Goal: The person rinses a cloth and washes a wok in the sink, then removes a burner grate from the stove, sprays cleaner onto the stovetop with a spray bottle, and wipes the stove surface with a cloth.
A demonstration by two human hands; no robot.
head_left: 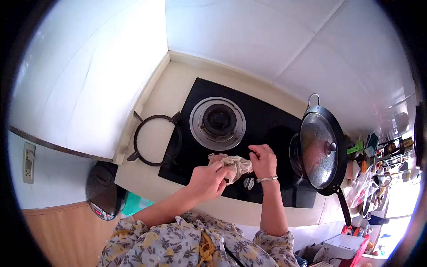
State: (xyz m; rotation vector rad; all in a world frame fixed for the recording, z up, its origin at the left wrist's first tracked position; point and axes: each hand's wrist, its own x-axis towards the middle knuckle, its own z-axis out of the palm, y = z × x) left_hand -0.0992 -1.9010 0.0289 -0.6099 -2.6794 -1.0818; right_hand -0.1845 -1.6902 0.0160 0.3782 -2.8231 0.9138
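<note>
A crumpled beige cloth is bunched up over the front of the black gas stove. My left hand is closed around the cloth's left part. My right hand, with a bracelet at the wrist, is curled at the cloth's right end, where the cloth narrows into it; its lower fingers are hidden. Just behind the cloth lies the left burner, bare of its pan support, inside a metal ring. A stove knob shows between my wrists.
The black pan support lies to the left, partly on the countertop and partly on the stove. A black wok with a glass lid sits on the right. A dark rice cooker stands at the lower left. Kitchen items crowd the far right.
</note>
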